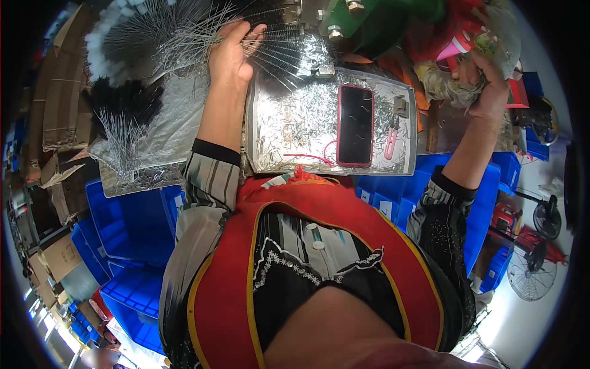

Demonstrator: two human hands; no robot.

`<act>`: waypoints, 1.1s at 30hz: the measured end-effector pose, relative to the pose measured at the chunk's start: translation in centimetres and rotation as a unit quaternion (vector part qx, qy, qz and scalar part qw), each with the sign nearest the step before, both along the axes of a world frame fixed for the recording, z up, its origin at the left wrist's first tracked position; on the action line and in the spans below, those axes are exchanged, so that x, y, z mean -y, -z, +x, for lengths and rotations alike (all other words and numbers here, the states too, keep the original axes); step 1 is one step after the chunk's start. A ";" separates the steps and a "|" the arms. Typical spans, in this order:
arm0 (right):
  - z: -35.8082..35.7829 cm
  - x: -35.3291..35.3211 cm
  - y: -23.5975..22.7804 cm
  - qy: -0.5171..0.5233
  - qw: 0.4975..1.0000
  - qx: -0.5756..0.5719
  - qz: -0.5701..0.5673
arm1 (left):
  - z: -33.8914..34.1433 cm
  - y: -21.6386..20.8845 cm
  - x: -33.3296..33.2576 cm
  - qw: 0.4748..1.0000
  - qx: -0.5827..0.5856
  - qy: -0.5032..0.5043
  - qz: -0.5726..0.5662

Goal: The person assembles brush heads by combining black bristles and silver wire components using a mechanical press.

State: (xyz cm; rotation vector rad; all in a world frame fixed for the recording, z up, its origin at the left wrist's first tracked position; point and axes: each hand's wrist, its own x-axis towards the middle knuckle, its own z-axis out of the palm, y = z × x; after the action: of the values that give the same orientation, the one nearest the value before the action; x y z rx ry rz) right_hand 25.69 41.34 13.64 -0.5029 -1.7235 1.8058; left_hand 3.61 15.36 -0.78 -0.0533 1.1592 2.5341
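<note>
My left hand (230, 56) is closed on a fan of thin wire brushes (276, 56), their twisted metal stems and dark bristles spreading toward the machine. Just left of it lies a large heap of similar wire brushes (144, 40) with white ends. My right hand (484, 83) is at the far right, fingers curled at a crumpled pale wrapping (452, 87) beside the red part of the machine. What those fingers grip is hidden. Below the left hand's brushes sits a small metal fixture (321, 69) at the tray's upper edge.
A shallow tray (410, 147) strewn with wire clippings holds a phone (355, 126) and a small red-handled cutter (391, 140). A green machine housing (375, 24) stands behind it. Dark-bristled brushes (123, 104) lie at left. Blue bins (129, 215) flank me; fans (533, 267) stand at right.
</note>
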 end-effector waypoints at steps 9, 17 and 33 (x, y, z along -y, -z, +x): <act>-0.2 0.5 7.0 0.029 0.986 -0.148 0.069 | 0.5 -1.1 0.2 1.000 -0.006 0.027 -0.006; -0.2 1.7 1.5 0.055 0.998 -0.028 0.030 | 0.9 -0.5 1.4 0.995 -0.060 0.076 -0.034; -0.1 0.8 0.2 0.010 1.000 0.005 0.025 | 2.2 -0.7 0.5 0.999 -0.007 -0.028 0.022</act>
State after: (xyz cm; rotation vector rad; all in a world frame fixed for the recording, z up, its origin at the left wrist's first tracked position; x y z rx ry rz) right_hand 25.58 40.54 13.39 -0.5086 -1.7592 1.7444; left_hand 5.83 14.82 -0.05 -0.0588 1.1219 2.6124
